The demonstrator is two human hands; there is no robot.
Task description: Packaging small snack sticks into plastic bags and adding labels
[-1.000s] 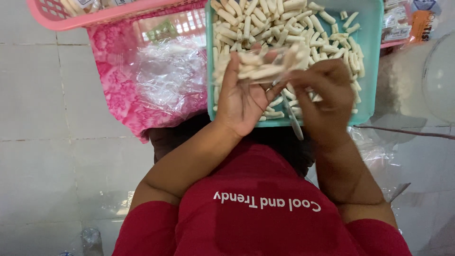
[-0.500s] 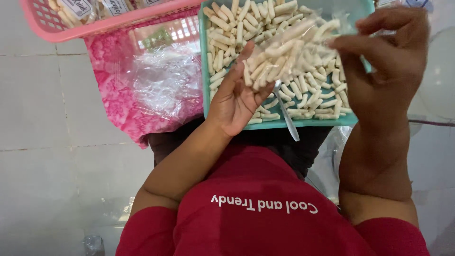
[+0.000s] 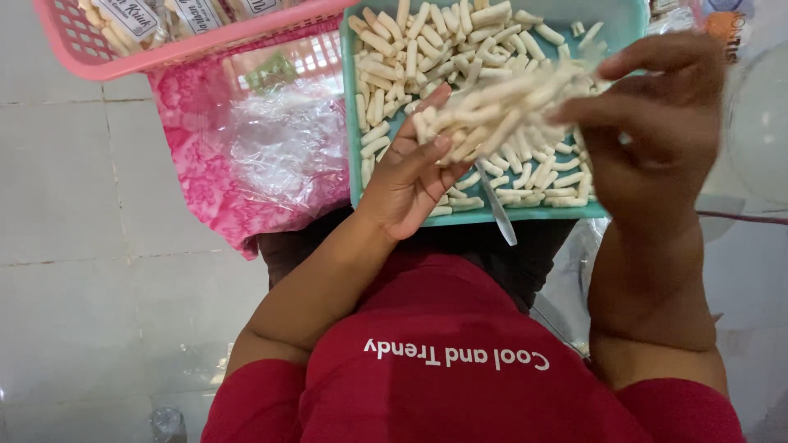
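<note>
Head view: one camera looks down over a red shirt at both hands above a tray.
Left hand: palm up, fingers curled under the low end of a clear bag of snack sticks, supporting it.
Right hand: fingers pinching the bag's upper end, on the right, thumb and forefinger closed on the plastic.
Bag: held tilted above the teal tray, already packed with pale, short, finger-shaped sticks; blurred, so I cannot tell whether its mouth is closed.
Progress: by my judgement this bag is filled; many loose sticks remain in the tray.
Spoon: lies in the tray's near edge, untouched.
Left side: empty clear bags on pink cloth.
Far left: pink basket with packed bags.
</note>
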